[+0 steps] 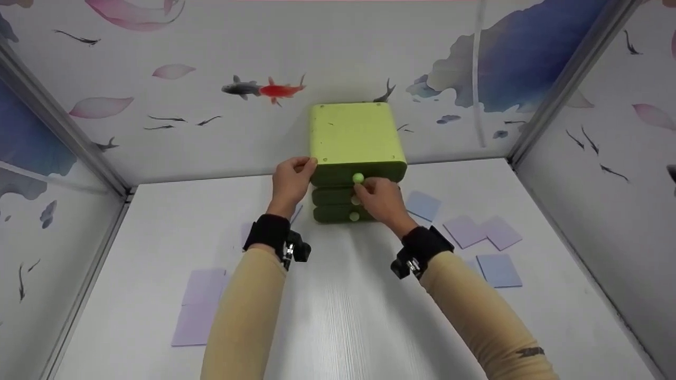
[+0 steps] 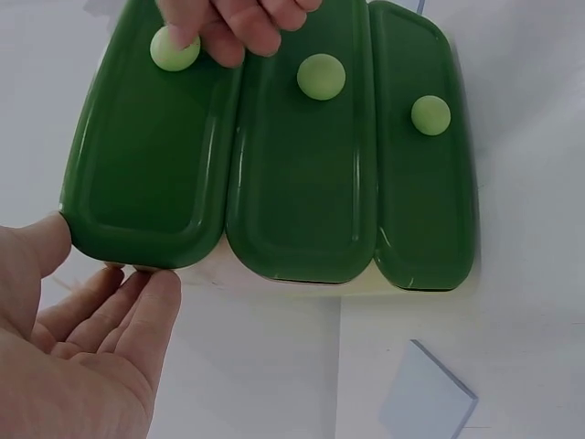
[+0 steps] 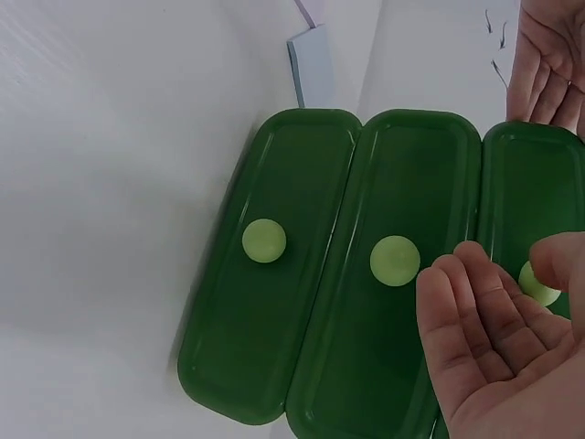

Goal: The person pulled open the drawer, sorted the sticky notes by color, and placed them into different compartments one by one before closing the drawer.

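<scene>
Our right hand [image 1: 381, 200] pinches the top knob [image 1: 358, 177], left hand [image 1: 289, 184] grips the cabinet [image 1: 354, 132] corner!
On the table [image 1: 327, 327], by the wall [image 1: 211, 145], it looks light, stiff, slick; we'd trust knob and corner.

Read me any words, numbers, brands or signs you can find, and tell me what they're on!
There are none that I can read.
Drawer box: no readable writing; the tiny specks on top are too small to make out.
Dark mark on the right sleeve: too blurred to tell whether it is writing.
Back wall: pictures, like the red fish, but no words I can see.
</scene>
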{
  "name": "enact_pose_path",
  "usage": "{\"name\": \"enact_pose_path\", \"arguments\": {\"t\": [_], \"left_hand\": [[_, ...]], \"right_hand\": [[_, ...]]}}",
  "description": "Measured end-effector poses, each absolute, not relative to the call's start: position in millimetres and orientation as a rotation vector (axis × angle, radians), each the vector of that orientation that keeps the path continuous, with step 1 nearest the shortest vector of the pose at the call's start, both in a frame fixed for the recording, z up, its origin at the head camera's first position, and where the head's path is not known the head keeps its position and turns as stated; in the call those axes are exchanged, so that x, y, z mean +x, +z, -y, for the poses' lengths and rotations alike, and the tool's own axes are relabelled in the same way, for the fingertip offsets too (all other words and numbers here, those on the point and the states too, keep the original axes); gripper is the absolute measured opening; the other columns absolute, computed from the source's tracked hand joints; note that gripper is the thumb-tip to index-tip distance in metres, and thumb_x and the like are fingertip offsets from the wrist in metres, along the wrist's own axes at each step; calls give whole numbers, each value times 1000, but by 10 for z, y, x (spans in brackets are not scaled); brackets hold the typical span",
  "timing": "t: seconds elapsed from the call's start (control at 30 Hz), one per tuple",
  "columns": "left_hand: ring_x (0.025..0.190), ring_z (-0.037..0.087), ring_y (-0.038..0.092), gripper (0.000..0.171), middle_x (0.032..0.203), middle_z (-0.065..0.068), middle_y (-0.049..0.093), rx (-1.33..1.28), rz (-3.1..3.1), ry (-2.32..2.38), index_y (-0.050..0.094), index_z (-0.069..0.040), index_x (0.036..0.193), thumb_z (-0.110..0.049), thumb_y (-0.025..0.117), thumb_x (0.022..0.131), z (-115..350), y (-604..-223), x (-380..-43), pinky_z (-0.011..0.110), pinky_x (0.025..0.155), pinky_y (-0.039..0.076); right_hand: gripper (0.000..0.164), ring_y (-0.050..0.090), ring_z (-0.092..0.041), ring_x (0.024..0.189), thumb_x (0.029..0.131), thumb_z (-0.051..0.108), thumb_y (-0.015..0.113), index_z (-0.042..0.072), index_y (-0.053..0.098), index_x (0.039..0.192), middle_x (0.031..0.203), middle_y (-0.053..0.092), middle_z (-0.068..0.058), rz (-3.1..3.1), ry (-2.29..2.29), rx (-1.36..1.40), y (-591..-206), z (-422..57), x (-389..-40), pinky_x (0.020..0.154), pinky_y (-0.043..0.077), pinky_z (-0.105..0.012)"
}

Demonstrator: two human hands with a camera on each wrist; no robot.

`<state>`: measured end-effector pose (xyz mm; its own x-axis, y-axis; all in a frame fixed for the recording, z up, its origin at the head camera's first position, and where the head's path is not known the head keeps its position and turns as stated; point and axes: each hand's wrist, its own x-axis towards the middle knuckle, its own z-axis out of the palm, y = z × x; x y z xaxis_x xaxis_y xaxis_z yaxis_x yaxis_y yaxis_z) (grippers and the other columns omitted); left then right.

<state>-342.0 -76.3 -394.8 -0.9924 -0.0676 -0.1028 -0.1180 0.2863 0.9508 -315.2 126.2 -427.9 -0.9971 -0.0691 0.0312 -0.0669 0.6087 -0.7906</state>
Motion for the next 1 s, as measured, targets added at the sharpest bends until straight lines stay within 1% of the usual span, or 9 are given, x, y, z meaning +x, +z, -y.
{"name": "enact_pose_path", "arguments": {"t": [0.07,0.2,0.37,0.47,0.6,0.73,0.83,0.93,1.0], "left_hand": [[108,18,61,42,120,9,64,-169,-2490,1856,61,-7,129,-36,56,99,769,-3951,-3418,32,93,51],[107,19,62,42,119,9,65,-172,-2471,1879,61,-6,128,-36,57,98,774,-3954,-3410,32,92,51],[108,19,62,41,121,8,65,-185,-2447,1886,61,-7,128,-36,56,99,773,-3958,-3403,32,94,51],[108,18,62,41,121,8,65,-194,-2444,1886,61,-8,128,-36,56,99,766,-3963,-3408,32,94,52],[109,18,62,42,121,7,64,-206,-2434,1890,60,-8,129,-37,56,99,775,-3969,-3414,32,95,51],[108,18,62,42,120,7,64,-206,-2420,1901,60,-8,129,-37,56,99,782,-3976,-3408,31,94,52],[107,18,62,41,118,8,65,-194,-2414,1920,61,-7,128,-36,57,99,781,-3977,-3405,31,94,52],[106,18,63,40,117,8,65,-185,-2416,1928,61,-7,127,-35,57,98,774,-3973,-3404,31,93,52],[105,18,63,40,117,8,65,-187,-2422,1922,61,-7,126,-36,57,98,768,-3971,-3406,31,93,52]], "right_hand": [[31,60,-17,70,100,29,52,5,72,104,93,74,-11,-2833,-1362,-136,-4303,-1271,-3142,61,45,-27],[27,58,-16,71,99,26,53,8,73,102,88,71,-6,-2855,-1327,-144,-4361,-1299,-3113,63,45,-28],[27,65,-19,81,99,23,52,6,73,105,93,72,-8,-2832,-1323,-139,-4419,-1331,-3064,68,49,-30],[28,66,-20,82,98,20,51,5,73,104,95,73,-9,-2841,-1306,-136,-4474,-1350,-3056,68,49,-30],[27,62,-18,74,98,20,52,4,74,98,89,73,-9,-2848,-1274,-122,-4567,-1355,-3054,65,45,-28],[31,53,-15,63,99,24,52,8,71,80,74,67,-4,-2836,-1243,-101,-4656,-1344,-3042,60,40,-28],[37,53,-14,59,100,31,53,13,65,70,66,62,-2,-2796,-1256,-47,-4716,-1328,-3047,56,39,-27],[39,56,-13,61,100,36,52,15,64,69,68,64,-3,-2716,-1332,24,-4761,-1305,-3063,56,41,-26],[40,57,-14,61,100,37,52,14,64,70,70,64,-5,-2666,-1390,59,-4779,-1286,-3080,57,42,-26]]}}
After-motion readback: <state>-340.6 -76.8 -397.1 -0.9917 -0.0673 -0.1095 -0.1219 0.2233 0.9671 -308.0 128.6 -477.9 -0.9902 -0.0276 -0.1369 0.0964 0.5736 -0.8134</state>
